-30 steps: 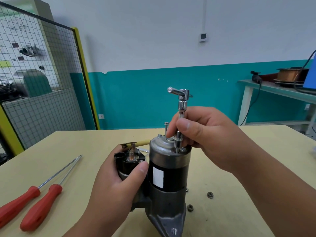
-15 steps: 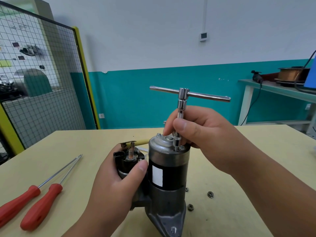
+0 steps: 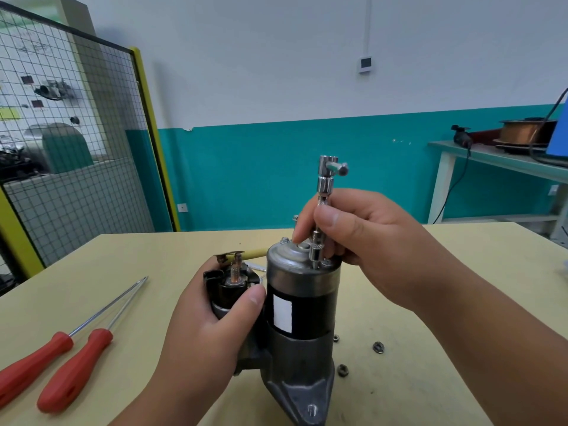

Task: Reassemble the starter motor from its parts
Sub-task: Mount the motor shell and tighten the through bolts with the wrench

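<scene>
- Head view: the right hand [image 3: 378, 241] is pinching the slim knurled shaft of a chrome T-handle socket wrench [image 3: 323, 192], with the thumb and curled fingers clamped around it.
- The wrench is standing nearly upright, its socket end sitting on a fastener at the near right rim of the motor's silver end cap. Its crossbar is pointing roughly toward the camera and showing almost end-on.
- The left hand [image 3: 212, 330] is wrapping around the black cylindrical solenoid [image 3: 229, 292] on the motor's left side. The thumb is pressing across the front toward the motor body, and the fingers are hiding behind.
- The starter motor [image 3: 302, 305] has a black body with a white label, a domed silver cap and a grey cast nose housing. It is standing upright on its nose near the front middle of the pale yellow table [image 3: 445, 272], between both hands.
- A copper-coloured threaded stud [image 3: 237, 269] is rising from the solenoid's top, and a yellow-sleeved lead [image 3: 255, 252] is lying just behind it, reaching the cap.
- Three small dark nuts [image 3: 378, 347] are lying on the table just right of the motor's base, apart from one another.
- Two red-handled screwdrivers [image 3: 73, 370] are lying side by side on the left, well apart from the motor, their shafts pointing away from the camera.
- A wire-mesh fence with a yellow frame [image 3: 76, 167] is standing behind the table on the left. A green side bench [image 3: 491, 158] at far right is carrying a spool of copper wire [image 3: 522, 133].
</scene>
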Demonstrator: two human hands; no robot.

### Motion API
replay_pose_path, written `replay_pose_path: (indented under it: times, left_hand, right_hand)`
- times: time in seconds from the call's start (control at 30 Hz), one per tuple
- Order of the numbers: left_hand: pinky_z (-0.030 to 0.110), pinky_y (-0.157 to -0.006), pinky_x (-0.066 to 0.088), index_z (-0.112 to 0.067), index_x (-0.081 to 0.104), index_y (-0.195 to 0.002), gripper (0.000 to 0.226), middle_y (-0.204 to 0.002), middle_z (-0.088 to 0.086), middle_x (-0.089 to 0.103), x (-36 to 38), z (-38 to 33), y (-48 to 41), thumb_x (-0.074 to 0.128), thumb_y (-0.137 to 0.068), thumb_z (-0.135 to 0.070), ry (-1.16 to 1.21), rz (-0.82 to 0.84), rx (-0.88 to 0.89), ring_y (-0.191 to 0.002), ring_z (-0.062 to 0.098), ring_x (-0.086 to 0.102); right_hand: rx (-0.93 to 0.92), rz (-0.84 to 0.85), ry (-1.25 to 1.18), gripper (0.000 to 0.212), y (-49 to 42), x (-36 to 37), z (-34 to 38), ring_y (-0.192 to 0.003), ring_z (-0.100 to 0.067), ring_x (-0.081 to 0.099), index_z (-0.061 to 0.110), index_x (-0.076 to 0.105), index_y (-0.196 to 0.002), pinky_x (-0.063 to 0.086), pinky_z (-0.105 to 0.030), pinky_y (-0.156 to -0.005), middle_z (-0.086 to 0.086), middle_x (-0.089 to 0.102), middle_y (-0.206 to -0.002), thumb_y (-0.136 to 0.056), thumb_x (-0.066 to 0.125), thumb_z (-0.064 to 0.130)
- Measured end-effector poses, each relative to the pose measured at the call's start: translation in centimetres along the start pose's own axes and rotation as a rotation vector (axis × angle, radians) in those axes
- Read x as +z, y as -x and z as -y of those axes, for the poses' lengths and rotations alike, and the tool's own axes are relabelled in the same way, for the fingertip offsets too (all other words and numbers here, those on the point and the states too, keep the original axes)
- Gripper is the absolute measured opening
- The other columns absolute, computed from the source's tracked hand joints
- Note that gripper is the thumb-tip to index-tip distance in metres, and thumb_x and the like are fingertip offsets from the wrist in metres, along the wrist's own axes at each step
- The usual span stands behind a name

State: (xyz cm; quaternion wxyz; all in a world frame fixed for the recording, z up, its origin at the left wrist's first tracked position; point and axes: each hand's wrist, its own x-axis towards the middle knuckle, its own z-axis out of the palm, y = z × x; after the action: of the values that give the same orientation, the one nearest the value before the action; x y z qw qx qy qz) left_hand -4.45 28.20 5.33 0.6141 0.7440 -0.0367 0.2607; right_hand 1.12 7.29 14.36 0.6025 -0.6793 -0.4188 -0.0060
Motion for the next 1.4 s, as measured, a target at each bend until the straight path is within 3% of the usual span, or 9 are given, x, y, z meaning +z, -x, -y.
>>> replay_pose_path:
  times: [0.23, 0.43, 0.57, 0.8, 0.87, 0.97, 1.1, 1.3, 1.4]
  left_hand:
    - [0.045, -0.064, 0.053, -0.043, 0.074, -0.102, 0.038, -0.089, -0.009, 0.078, 0.03, 0.06, 0.19, 0.068, -0.069, -0.061, 0.027, 0.007, 0.008, -0.083, 0.019, 0.074]
    - [0.043, -0.079, 0.056, -0.049, 0.073, -0.104, 0.039, -0.098, -0.012, 0.08, 0.05, -0.05, 0.15, 0.066, -0.069, -0.062, -0.012, 0.002, 0.013, -0.092, 0.006, 0.075]
    - [0.055, -0.09, 0.06, -0.048, 0.074, -0.103, 0.041, -0.099, -0.01, 0.08, -0.05, 0.03, -0.07, 0.066, -0.066, -0.064, -0.011, 0.007, -0.029, -0.095, 0.011, 0.075]
    - [0.054, -0.083, 0.06, -0.044, 0.075, -0.104, 0.042, -0.097, -0.007, 0.08, 0.07, 0.02, 0.04, 0.067, -0.067, -0.062, -0.003, -0.004, -0.016, -0.092, 0.014, 0.076]
    - [0.062, -0.083, 0.061, -0.041, 0.075, -0.104, 0.043, -0.094, -0.005, 0.079, 0.07, -0.1, 0.02, 0.067, -0.067, -0.061, 0.0, -0.004, -0.016, -0.09, 0.019, 0.076]
    - [0.058, -0.088, 0.06, -0.04, 0.075, -0.105, 0.044, -0.097, -0.005, 0.08, 0.05, -0.08, -0.04, 0.067, -0.067, -0.06, 0.003, 0.0, -0.017, -0.093, 0.018, 0.076]
    - [0.057, -0.087, 0.061, -0.042, 0.075, -0.105, 0.042, -0.097, -0.005, 0.08, -0.01, 0.05, -0.03, 0.067, -0.068, -0.06, 0.007, 0.007, -0.021, -0.093, 0.016, 0.076]
    - [0.056, -0.088, 0.061, -0.045, 0.075, -0.104, 0.04, -0.098, -0.007, 0.08, -0.02, 0.07, -0.03, 0.067, -0.068, -0.06, 0.007, 0.01, -0.025, -0.093, 0.013, 0.076]
    - [0.063, -0.089, 0.061, -0.042, 0.075, -0.107, 0.044, -0.099, -0.004, 0.08, -0.04, 0.15, -0.06, 0.068, -0.067, -0.06, 0.026, 0.011, -0.035, -0.096, 0.02, 0.077]
  right_hand:
    - [0.005, -0.013, 0.029, 0.025, 0.04, -0.05, -0.1, -0.068, 0.002, 0.055, 0.026, 0.075, -0.083, 0.045, -0.011, -0.063, 0.017, 0.063, -0.073, -0.098, 0.059, 0.039]
    - [0.005, -0.013, 0.018, 0.027, -0.01, -0.05, -0.25, -0.069, 0.003, 0.055, 0.033, 0.076, -0.084, 0.046, -0.012, -0.064, 0.018, 0.061, -0.072, -0.094, 0.057, 0.048]
    - [0.031, 0.002, -0.057, 0.033, -0.02, -0.09, -0.34, -0.07, 0.001, 0.053, 0.032, 0.079, -0.09, 0.043, -0.012, -0.063, 0.013, 0.057, -0.071, -0.095, 0.051, 0.048]
    - [0.017, -0.032, -0.019, 0.026, 0.01, -0.09, -0.41, -0.067, 0.002, 0.055, 0.013, 0.069, -0.085, 0.047, -0.012, -0.064, 0.019, 0.065, -0.073, -0.097, 0.058, 0.033]
    - [0.013, -0.033, -0.032, 0.024, 0.03, 0.02, -0.36, -0.068, 0.002, 0.055, 0.018, 0.072, -0.085, 0.047, -0.013, -0.065, 0.019, 0.062, -0.072, -0.096, 0.063, 0.037]
    - [0.027, -0.024, -0.08, 0.025, -0.01, 0.12, -0.26, -0.069, 0.0, 0.054, 0.033, 0.078, -0.086, 0.045, -0.012, -0.064, 0.014, 0.057, -0.071, -0.097, 0.057, 0.043]
    - [0.044, -0.023, -0.103, 0.032, -0.01, 0.1, -0.29, -0.068, 0.0, 0.053, 0.032, 0.078, -0.086, 0.043, -0.012, -0.062, 0.013, 0.057, -0.07, -0.101, 0.05, 0.037]
    - [0.013, -0.034, -0.086, 0.024, 0.0, 0.21, -0.21, -0.065, 0.001, 0.052, 0.021, 0.074, -0.084, 0.044, -0.01, -0.063, 0.018, 0.06, -0.069, -0.098, 0.06, 0.035]
    - [0.011, -0.021, -0.073, 0.024, 0.08, 0.24, -0.23, -0.068, 0.002, 0.053, 0.031, 0.077, -0.085, 0.044, -0.01, -0.064, 0.017, 0.058, -0.07, -0.094, 0.059, 0.044]
